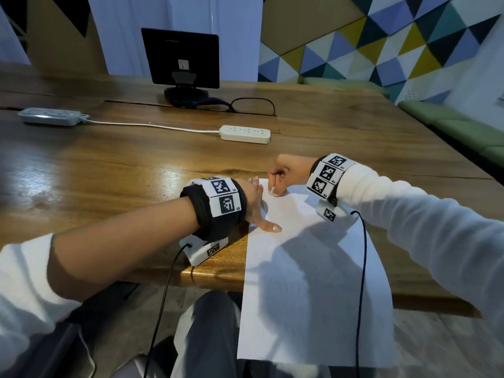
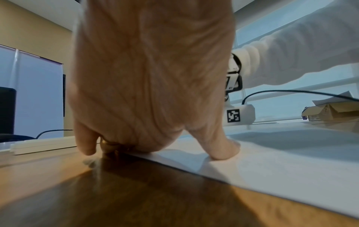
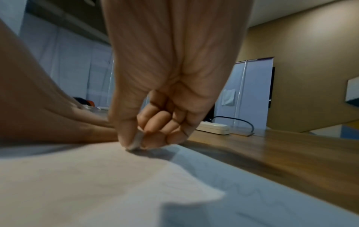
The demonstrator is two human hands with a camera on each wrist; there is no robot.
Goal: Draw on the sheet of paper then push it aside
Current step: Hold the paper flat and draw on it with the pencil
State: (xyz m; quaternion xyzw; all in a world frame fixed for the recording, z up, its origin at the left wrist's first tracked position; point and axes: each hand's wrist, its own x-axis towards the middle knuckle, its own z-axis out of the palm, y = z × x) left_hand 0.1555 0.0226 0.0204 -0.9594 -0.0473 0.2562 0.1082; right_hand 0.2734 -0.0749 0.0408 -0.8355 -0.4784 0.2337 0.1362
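A small pale drawing stick (image 1: 273, 191) is pinched in the curled right hand (image 1: 289, 170), tip on the paper (image 1: 305, 268). The sheet, overhanging the wooden table (image 1: 109, 165), is pinned flat by the spread-fingered left hand (image 1: 252, 203).

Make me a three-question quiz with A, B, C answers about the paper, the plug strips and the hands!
1. Where does the sheet of paper lie?
A. wholly on the floor
B. on the table, hanging over its near edge
C. against the monitor

2. How many power strips are on the table?
A. two
B. four
C. none

3. What is the right hand doing?
A. lying flat
B. pinching a small white drawing stick
C. holding a cup

Answers: B, its near end overhangs; A, one grey, one white; B, curled fingers pinch it, tip on paper.
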